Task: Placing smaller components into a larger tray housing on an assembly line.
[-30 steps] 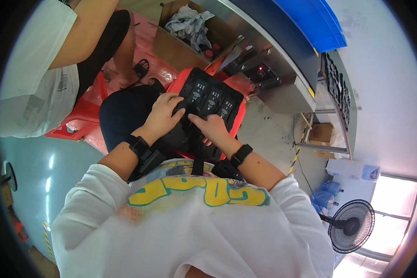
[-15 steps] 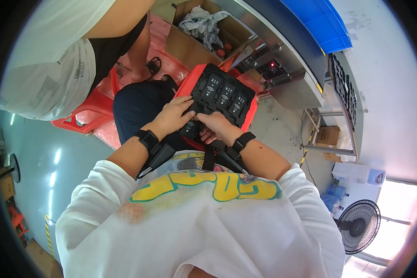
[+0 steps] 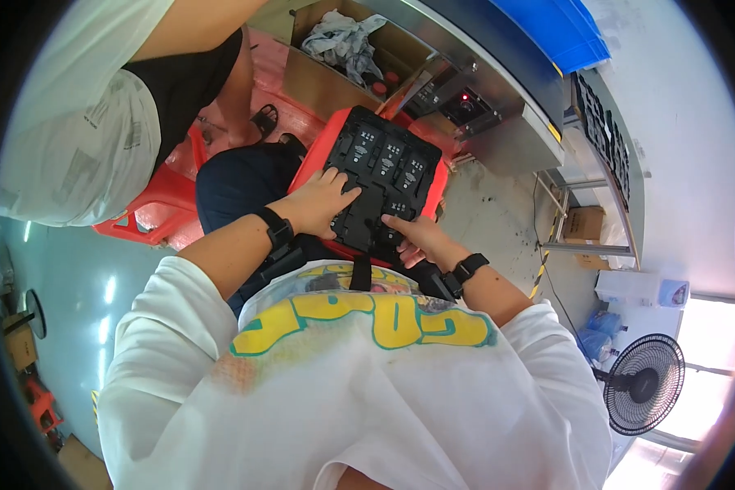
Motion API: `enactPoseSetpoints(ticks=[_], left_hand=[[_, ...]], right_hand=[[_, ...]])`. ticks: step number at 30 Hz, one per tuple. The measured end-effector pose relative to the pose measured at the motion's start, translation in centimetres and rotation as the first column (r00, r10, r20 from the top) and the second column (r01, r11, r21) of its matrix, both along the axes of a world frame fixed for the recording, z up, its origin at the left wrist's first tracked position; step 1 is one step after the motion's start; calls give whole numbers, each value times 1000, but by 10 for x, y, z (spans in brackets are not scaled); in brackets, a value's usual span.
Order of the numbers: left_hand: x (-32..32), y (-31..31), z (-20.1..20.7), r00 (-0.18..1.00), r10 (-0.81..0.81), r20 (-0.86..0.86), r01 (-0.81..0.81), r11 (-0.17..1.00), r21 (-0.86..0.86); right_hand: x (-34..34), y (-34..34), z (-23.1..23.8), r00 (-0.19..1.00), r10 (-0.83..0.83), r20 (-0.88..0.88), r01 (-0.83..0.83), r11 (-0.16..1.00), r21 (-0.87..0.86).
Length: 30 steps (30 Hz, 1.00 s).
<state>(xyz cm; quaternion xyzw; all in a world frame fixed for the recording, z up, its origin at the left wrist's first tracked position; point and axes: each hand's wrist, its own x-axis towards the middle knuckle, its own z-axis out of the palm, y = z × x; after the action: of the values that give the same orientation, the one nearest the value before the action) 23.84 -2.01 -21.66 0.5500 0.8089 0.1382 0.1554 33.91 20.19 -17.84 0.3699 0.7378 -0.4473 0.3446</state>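
Observation:
A black tray (image 3: 373, 198) with several black rectangular pieces carrying white markings (image 3: 394, 152) lies tilted on a red stool (image 3: 440, 184) before me. My left hand (image 3: 321, 203) rests on the tray's left side, palm down, its fingers spread over the black surface. Over the near right part of the tray is my right hand (image 3: 423, 238); its thumb lies on top beside a marked piece while the other fingers curl down by the near edge. What those curled fingers touch is partly hidden. A smooth black area shows between both hands.
Another person's leg (image 3: 235, 102) and red stool (image 3: 149, 216) are close on the left. An open carton (image 3: 314, 77) with crumpled plastic stands beyond the tray. A metal machine (image 3: 514, 139) and a rack (image 3: 590, 247) stand to the right, near a black fan (image 3: 643, 384).
My hands have moved apart: the right went right and nearer to me, its thumb now on the tray. The left hand has spread flatter, uncovering the smooth black middle.

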Motion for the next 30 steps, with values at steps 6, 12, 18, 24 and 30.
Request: enactPoseSetpoints(ticks=[6,12,18,24,30], left_hand=[[-3,12,2,996,-76,-40,75,997,-11],[1,21,14,998,-67,-15,68,996,58],[3,33,22,998,-21,-52,19,999,-33],[-4,28,30,994,71,-81,-77,994,-83],[-13,11,42,973,211,-91,-216,975,-53]], right_hand=[[3,6,7,930,353,-105,-327,922,210],[17,16,-19,740,562,-369,-344,788,511],[20,21,-29,736,542,-406,-386,828,407],[22,19,-30,696,591,-408,-375,784,494],[2,0,-5,383,814,-435,-510,580,635]])
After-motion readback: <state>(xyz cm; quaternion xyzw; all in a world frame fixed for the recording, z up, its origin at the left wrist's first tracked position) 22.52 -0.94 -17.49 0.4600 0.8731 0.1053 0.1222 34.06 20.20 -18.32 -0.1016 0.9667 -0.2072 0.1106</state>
